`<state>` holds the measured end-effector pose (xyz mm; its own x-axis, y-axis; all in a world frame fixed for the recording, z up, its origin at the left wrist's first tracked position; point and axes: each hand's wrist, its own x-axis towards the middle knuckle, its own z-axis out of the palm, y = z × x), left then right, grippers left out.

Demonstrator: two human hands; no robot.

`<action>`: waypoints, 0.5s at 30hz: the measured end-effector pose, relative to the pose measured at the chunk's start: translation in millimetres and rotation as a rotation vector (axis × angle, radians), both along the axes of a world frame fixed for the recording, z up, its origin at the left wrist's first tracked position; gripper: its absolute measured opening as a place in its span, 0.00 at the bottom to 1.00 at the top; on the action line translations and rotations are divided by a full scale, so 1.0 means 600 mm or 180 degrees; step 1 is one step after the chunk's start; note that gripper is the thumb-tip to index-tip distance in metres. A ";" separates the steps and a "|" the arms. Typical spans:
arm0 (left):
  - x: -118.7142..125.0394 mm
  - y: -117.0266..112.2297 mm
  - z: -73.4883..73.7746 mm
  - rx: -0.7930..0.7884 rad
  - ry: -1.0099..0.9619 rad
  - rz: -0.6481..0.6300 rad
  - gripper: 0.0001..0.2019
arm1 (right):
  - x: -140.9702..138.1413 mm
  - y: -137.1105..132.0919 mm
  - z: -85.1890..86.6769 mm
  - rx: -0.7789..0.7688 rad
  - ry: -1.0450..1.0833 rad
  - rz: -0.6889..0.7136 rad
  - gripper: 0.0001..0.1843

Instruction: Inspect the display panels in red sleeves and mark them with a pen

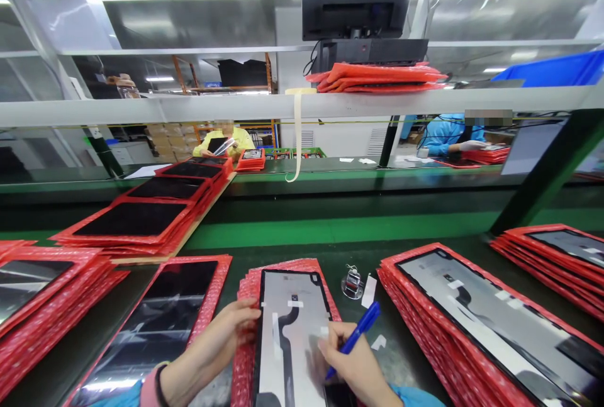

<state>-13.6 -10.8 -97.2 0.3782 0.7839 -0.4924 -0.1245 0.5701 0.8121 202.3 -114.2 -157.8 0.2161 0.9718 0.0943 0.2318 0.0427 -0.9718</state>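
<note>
A tablet screen panel (302, 325) lies back side up on a stack of red bubble-wrap bags (245, 356) in front of me. Its silver back carries a dark flex cable (287, 356) and bits of white tape. My left hand (231, 331) rests along the left edge of the panel and bags, fingers stretched out. In my right hand (353, 356) is a blue marker pen (357, 336), tilted with its lower end close to the panel's right side. The hand hides part of that edge.
Similar panels on red bags (406, 319) stand stacked at right. Glossy screens (151, 325) lie at left. A small metal piece (352, 283) and white label (369, 290) sit behind my right hand. Tape (297, 136) hangs from the shelf (226, 108). Two people work across the bench.
</note>
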 end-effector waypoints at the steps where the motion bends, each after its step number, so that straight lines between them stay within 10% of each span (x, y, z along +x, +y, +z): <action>1: 0.009 -0.001 0.004 0.0071 -0.0054 -0.0063 0.15 | 0.001 0.002 0.001 -0.0023 0.0163 0.0046 0.24; 10: 0.078 -0.041 0.001 0.0538 -0.0188 -0.0184 0.26 | 0.012 0.015 0.020 0.0098 0.0973 0.0105 0.30; 15: 0.061 -0.039 0.040 0.1118 -0.0222 0.0038 0.26 | 0.055 0.017 0.059 0.0613 0.1160 -0.0400 0.24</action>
<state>22.8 -34.1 -73.5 0.3911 0.9054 -0.1656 -0.1914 0.2560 0.9475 235.3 -104.2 -122.5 0.3845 0.9079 0.1670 -0.1102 0.2248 -0.9682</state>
